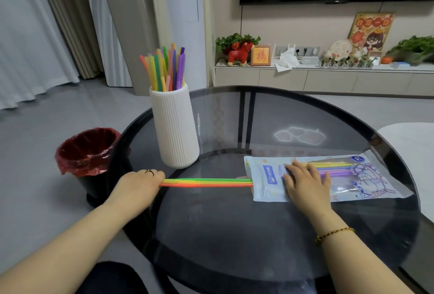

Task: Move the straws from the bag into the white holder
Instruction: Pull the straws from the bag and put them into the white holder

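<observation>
On the glass counter (258, 235) the right hand (305, 183) is pressing the bag (265, 183) flat while the left hand (138, 185) is pinching a few straws (206, 182) halfway out — they're risking snagging or spilling before reaching the white holder (175, 127) just behind.

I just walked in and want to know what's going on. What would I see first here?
Bright straws stretch across the dark glass table, pulled by the left hand out of the bag, which the right hand presses flat. Behind the left hand stands the white holder, already stuffed with colourful straws. A bin with a red liner sits on the floor to the left.
</observation>
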`<state>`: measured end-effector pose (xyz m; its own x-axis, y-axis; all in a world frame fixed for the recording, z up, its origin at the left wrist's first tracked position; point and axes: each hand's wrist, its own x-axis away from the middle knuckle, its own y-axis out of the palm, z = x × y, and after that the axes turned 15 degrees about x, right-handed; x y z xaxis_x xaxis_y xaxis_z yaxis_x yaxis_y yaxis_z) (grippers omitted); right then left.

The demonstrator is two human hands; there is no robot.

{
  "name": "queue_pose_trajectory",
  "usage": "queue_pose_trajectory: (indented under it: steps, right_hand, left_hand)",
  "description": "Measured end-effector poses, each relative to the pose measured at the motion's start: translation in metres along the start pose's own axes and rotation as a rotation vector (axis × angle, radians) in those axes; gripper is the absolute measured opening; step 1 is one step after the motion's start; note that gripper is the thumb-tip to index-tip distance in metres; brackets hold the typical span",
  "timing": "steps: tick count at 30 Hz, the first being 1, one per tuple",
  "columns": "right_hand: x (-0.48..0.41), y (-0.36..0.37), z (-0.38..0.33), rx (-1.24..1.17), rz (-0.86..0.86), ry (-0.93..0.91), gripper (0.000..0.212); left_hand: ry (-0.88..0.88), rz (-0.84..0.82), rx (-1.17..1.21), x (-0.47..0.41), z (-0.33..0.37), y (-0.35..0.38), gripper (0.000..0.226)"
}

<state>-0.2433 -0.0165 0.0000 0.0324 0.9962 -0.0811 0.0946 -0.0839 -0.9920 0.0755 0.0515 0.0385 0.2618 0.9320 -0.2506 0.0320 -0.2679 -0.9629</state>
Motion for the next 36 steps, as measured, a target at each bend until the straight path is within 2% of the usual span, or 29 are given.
queue_pose_trajectory:
  steps: [4,8,10,13,15,17,18,21,22,24,27,29,31,33,34,36]
  right_hand:
    - [0.004,-0.003,-0.003,0.018,0.034,0.014,0.043]
    - [0.012,-0.014,-0.02,-0.082,0.26,0.044,0.046]
    - [0.019,-0.025,-0.044,-0.119,0.35,-0.089,0.047]
    - [0.033,-0.039,-0.089,-0.18,0.391,-0.409,0.055]
    - [0.043,-0.046,-0.118,-0.164,0.341,-0.589,0.066]
    - [0.049,-0.047,-0.143,-0.091,0.254,-0.653,0.068]
    - [0.05,-0.046,-0.154,-0.057,0.227,-0.641,0.061]
    - [0.052,-0.05,-0.175,-0.043,0.239,-0.553,0.024]
    - [0.052,-0.05,-0.181,-0.044,0.236,-0.543,0.02]
    - [0.052,-0.05,-0.189,-0.08,0.184,-0.541,0.018]
    - [0.053,-0.053,-0.195,-0.271,0.104,-0.521,0.007]
    - [0.053,-0.053,-0.196,-0.415,0.046,-0.478,0.022]
    - [0.054,-0.054,-0.196,-0.56,-0.007,-0.435,0.027]
    - [0.056,-0.056,-0.197,-0.638,-0.026,-0.427,0.032]
    - [0.056,-0.058,-0.197,-0.665,-0.031,-0.426,0.034]
    - [0.056,-0.063,-0.2,-0.723,-0.033,-0.424,0.037]
  left_hand:
    - [0.016,0.01,-0.072,0.013,-0.017,-0.017,0.043]
    - [0.035,0.051,-0.128,0.02,-0.031,-0.031,0.044]
    - [0.038,0.056,-0.137,0.021,-0.037,-0.039,0.044]
    - [0.053,0.078,-0.154,0.02,-0.043,-0.052,0.044]
    - [0.068,0.111,-0.181,0.02,-0.045,-0.061,0.044]
    - [0.103,0.176,-0.191,0.02,-0.048,-0.068,0.042]
    - [0.12,0.201,-0.187,0.021,-0.05,-0.072,0.04]
    - [0.129,0.238,-0.163,0.022,-0.051,-0.083,0.037]
    - [0.104,0.264,-0.14,0.023,-0.052,-0.087,0.037]
    - [-0.011,0.319,0.073,0.025,-0.051,-0.092,0.04]
    - [-0.218,0.391,0.627,0.022,-0.04,-0.098,0.065]
    - [-0.266,0.392,1.09,0.015,-0.034,-0.095,0.09]
    - [-0.294,0.413,1.431,0.005,-0.026,-0.096,0.106]
    - [-0.325,0.406,1.626,-0.006,-0.014,-0.097,0.103]
    - [-0.325,0.396,1.704,-0.012,-0.007,-0.098,0.095]
    - [-0.306,0.378,1.868,-0.026,0.006,-0.102,0.058]
